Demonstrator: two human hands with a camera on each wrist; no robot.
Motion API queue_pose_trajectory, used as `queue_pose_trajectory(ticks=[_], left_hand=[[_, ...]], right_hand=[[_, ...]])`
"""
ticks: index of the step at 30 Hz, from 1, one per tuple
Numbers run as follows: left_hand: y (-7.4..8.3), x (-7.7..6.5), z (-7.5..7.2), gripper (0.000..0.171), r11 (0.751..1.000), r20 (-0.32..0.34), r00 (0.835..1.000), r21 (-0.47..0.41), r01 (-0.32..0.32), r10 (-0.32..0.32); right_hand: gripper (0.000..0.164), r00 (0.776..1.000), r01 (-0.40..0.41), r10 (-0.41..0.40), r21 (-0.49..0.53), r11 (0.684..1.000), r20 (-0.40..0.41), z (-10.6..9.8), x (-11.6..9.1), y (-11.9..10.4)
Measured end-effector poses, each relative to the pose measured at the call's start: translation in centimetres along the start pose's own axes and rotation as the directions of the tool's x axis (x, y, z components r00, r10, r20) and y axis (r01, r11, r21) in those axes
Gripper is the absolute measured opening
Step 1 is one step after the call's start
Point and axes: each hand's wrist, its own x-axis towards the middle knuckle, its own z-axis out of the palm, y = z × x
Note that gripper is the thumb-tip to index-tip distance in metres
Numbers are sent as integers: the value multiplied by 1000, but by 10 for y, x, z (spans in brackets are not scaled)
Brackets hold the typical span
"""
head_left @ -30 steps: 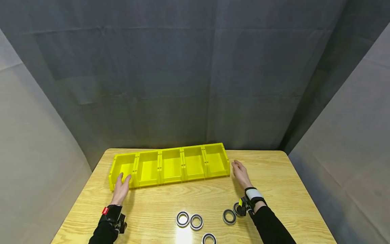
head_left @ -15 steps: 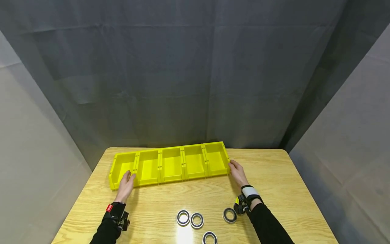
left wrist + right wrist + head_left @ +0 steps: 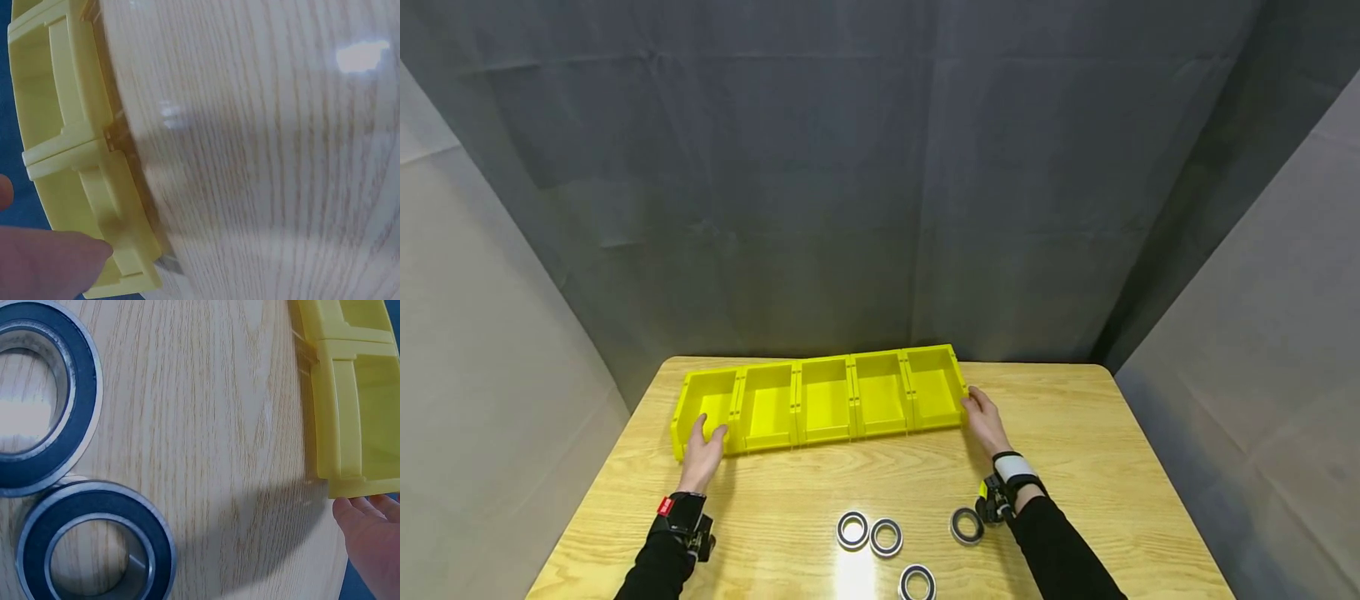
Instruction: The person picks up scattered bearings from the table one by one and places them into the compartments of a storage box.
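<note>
Across the far side of the table (image 3: 1075, 475), head view: a joined row of five yellow bins (image 3: 853, 402), its right end set further back than its left. My left hand (image 3: 702, 458) is at the leftmost bin, thumb and fingers spread apart with a clear gap. My right hand (image 3: 985, 423) lies along the outer wall at the right end, fingers extended, tips against it. Bearings (image 3: 841, 531) noted nearer me: two side by side at the middle, one closer in, one just beside the black unit (image 3: 994, 503) on my right wrist. Grey curtain (image 3: 820, 183) behind.

Left wrist view: one digit reaches over the end bin; another tip shows at the picture's edge, well apart from it. Contact with the plastic: cannot tell.

Right wrist view: fingertips close together at the end wall, not curled round it. Two bearings, large at the left, overlap in the picture.
</note>
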Motion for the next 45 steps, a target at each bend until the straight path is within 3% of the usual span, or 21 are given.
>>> queue_pose_trajectory(ticks=[7, 13, 18, 22, 32, 36, 45], left_hand=[[-2, 1, 1, 71, 999, 11, 1000, 41, -14, 14], [-8, 1, 1, 71, 996, -59, 997, 77, -40, 44], [-6, 3, 5, 72, 996, 26, 999, 78, -31, 29], [-1, 3, 11, 70, 995, 79, 995, 72, -64, 58], [0, 3, 16, 73, 985, 150, 987, 150, -86, 63], [-4, 3, 13, 76, 965, 178, 981, 233, -118, 77], [-10, 2, 10, 79, 891, 194, 972, 406, -205, 136]], right_hand=[[55, 1000, -16, 16, 2, 1000, 0, -1, 3, 0], [55, 1000, -27, 27, -10, 1000, 2, -2, 3, -2], [54, 999, -39, 39, -23, 999, 6, -3, 3, -2], [54, 999, -48, 48, -15, 999, 3, -1, 5, -1], [52, 999, -49, 49, -37, 998, 4, -3, 5, 1], [52, 999, -40, 40, -43, 998, 3, -3, 5, 0], [49, 999, 1, -8, -142, 990, -45, -2, 6, 4]])
